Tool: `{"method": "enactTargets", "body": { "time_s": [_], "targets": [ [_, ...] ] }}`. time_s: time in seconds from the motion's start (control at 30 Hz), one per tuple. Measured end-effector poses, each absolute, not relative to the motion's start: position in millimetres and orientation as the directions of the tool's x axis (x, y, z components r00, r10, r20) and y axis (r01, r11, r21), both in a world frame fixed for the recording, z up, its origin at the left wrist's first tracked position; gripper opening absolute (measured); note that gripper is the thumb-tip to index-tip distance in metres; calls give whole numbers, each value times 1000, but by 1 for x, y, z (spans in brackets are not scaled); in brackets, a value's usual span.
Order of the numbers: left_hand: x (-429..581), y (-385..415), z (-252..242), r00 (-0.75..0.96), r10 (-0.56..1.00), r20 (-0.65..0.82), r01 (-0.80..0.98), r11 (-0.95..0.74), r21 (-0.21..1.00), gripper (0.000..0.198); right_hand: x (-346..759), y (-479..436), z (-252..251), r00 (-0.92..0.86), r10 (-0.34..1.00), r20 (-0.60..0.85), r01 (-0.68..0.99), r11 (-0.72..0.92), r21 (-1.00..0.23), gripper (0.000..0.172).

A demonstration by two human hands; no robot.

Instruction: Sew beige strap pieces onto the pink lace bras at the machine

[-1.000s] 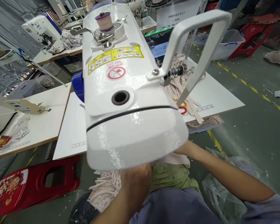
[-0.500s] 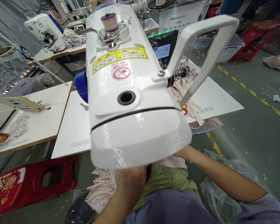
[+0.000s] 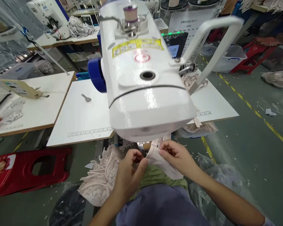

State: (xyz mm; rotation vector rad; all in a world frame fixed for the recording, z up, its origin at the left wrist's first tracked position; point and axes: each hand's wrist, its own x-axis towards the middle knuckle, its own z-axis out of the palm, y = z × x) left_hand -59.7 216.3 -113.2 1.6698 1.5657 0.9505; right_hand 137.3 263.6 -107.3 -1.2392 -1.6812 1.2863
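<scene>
Below the front end of a white sewing machine (image 3: 151, 110), both my hands work on a pale pink bra (image 3: 161, 163) with a smooth band and lace at its far end. My right hand (image 3: 179, 155) pinches its upper edge between thumb and fingers. At the band's left end, my left hand (image 3: 132, 171) has thumb and fingers curled together on the edge. Lace bras (image 3: 101, 179) lie heaped to the left of my left hand. The machine head hides its needle area from me.
The machine's white table (image 3: 85, 116) carries a printed ruler and a small grey tool (image 3: 86, 98). Pale straps (image 3: 194, 81) lie on its right side. A red stool (image 3: 28, 169) stands at lower left, and clear plastic bags (image 3: 209, 179) lie on the floor at right.
My view has shifted, so the machine head sits higher and further right. Both hands, earlier partly hidden beneath it, now show in front of it with the bra.
</scene>
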Motion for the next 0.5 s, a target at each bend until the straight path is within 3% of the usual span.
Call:
{"method": "enactTargets", "body": {
  "time_s": [0.07,0.17,0.3,0.5],
  "targets": [
    [-59,212,-108,154,985,-77,310,26,950,21,138,245,-109,-342,935,-89,241,-4,-970,15],
    [-61,209,-107,289,938,-193,91,173,981,32,132,225,-113,-409,898,-164,187,-93,-978,20],
    [-73,204,-109,218,931,-292,14,296,955,42,115,216,-116,-461,864,-200,88,-180,-980,25],
    [-104,189,-91,83,942,-324,-38,328,944,41,77,218,-109,-567,793,-225,-159,-373,-914,37]
  ]
}}
